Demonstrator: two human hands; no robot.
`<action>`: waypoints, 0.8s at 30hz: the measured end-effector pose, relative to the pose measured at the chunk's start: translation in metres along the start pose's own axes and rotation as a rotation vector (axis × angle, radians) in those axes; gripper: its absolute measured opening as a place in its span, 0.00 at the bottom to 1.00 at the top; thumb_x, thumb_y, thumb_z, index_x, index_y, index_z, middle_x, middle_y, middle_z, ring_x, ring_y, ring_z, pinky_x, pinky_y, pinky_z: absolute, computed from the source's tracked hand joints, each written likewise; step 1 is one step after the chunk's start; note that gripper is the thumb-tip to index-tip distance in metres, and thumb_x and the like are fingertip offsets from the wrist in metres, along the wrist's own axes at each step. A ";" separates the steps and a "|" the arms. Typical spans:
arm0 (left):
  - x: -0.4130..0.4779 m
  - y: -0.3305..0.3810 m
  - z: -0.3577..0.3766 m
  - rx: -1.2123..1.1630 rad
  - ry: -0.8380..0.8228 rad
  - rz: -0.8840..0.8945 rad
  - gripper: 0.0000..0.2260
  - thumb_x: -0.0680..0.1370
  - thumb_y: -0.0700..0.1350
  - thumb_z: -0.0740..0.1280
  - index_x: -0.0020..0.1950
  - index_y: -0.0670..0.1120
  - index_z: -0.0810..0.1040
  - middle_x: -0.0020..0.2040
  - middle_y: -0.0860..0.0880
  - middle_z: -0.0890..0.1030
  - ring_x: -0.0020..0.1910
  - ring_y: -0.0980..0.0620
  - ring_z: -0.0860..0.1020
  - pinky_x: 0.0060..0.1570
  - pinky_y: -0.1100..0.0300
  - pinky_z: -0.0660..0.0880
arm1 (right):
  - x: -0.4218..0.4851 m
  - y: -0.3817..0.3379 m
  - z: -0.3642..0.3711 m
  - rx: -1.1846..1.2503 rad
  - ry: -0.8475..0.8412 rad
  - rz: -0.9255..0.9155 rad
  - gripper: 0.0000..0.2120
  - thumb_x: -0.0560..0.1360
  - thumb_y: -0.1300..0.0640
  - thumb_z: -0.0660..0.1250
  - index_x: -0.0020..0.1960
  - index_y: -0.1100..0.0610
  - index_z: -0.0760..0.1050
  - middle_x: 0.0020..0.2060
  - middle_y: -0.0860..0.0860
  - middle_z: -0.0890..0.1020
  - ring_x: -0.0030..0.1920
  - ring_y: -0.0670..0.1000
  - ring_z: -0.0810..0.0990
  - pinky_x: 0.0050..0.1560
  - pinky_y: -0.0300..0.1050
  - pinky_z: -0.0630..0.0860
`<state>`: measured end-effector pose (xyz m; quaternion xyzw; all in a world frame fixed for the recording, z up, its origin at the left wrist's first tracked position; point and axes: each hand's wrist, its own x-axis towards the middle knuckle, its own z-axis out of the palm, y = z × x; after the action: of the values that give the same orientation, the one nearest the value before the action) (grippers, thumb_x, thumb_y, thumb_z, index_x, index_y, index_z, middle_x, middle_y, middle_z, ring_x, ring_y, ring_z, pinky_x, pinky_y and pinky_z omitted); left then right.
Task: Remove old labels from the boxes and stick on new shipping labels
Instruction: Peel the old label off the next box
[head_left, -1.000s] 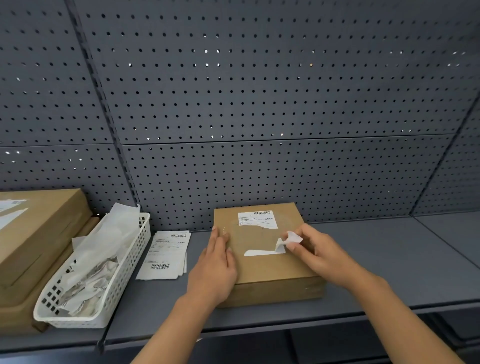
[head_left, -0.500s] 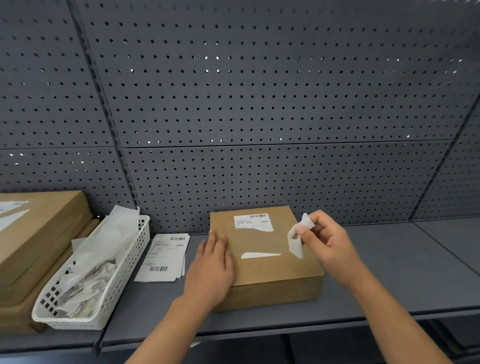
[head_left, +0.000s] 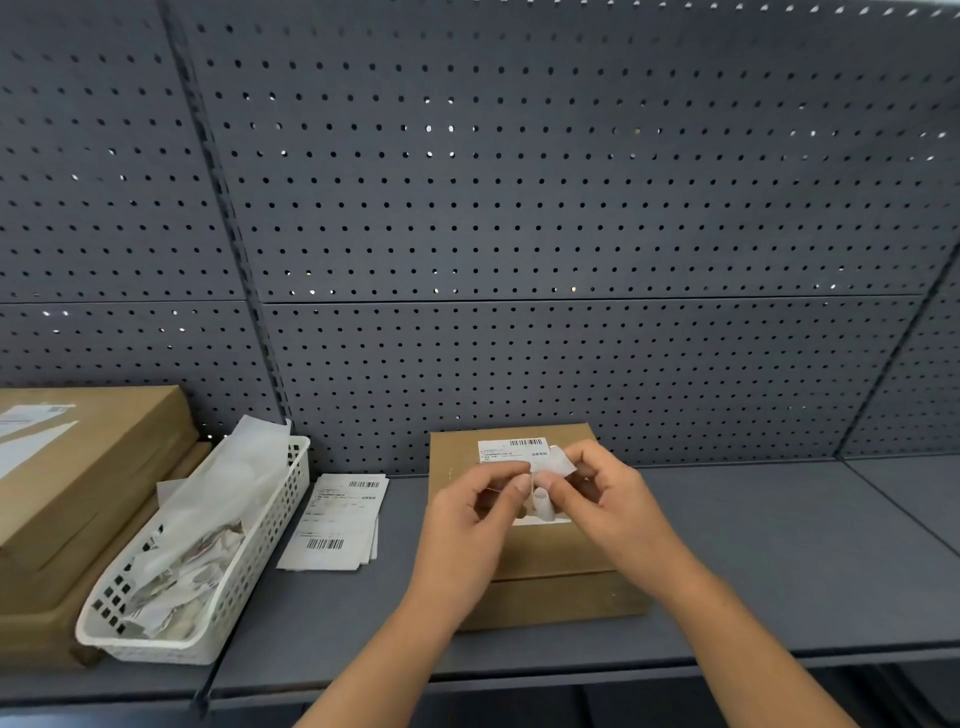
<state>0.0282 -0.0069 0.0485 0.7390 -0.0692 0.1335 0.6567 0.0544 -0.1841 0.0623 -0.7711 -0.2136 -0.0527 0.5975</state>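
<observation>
A brown cardboard box (head_left: 556, 556) lies on the grey shelf (head_left: 753, 561). Part of an old white label (head_left: 506, 449) with a barcode still sticks to its far top face, and a white remnant strip (head_left: 540, 519) shows below my fingers. Both hands hover above the box top. My right hand (head_left: 608, 499) and my left hand (head_left: 467, 519) pinch the torn-off label piece (head_left: 553, 467) between thumbs and fingertips; its lower end curls down. A stack of new shipping labels (head_left: 337, 519) lies left of the box.
A white plastic basket (head_left: 249, 566) full of peeled paper scraps stands left of the label stack. Larger brown boxes (head_left: 78, 483) are stacked at the far left. A grey pegboard wall (head_left: 519, 208) closes the back of the shelf.
My left hand lifted off the box top and came up to meet my right hand. The torn label piece, held by the right hand alone before, is now pinched by both hands.
</observation>
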 end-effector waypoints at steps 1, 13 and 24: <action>0.001 -0.001 -0.001 -0.025 0.001 -0.006 0.07 0.82 0.45 0.70 0.58 0.51 0.85 0.50 0.53 0.87 0.50 0.53 0.85 0.56 0.52 0.82 | 0.001 0.000 0.000 0.001 -0.002 -0.005 0.04 0.81 0.57 0.70 0.52 0.58 0.78 0.42 0.57 0.85 0.46 0.63 0.83 0.53 0.64 0.81; -0.007 0.003 -0.021 -0.141 0.187 0.007 0.06 0.79 0.45 0.73 0.54 0.51 0.88 0.40 0.48 0.86 0.41 0.53 0.82 0.47 0.64 0.77 | 0.012 0.004 0.025 -0.071 0.030 0.055 0.27 0.76 0.40 0.71 0.72 0.43 0.66 0.47 0.47 0.81 0.45 0.49 0.82 0.50 0.49 0.81; -0.010 -0.008 -0.126 0.128 0.531 -0.033 0.06 0.81 0.42 0.70 0.53 0.52 0.84 0.46 0.55 0.86 0.46 0.55 0.84 0.43 0.60 0.80 | 0.015 0.008 0.072 -0.570 -0.182 -0.014 0.08 0.82 0.47 0.63 0.46 0.45 0.77 0.39 0.42 0.80 0.43 0.42 0.77 0.46 0.46 0.77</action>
<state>0.0078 0.1178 0.0505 0.7191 0.1261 0.3159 0.6060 0.0586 -0.1138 0.0405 -0.9077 -0.2485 -0.0453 0.3351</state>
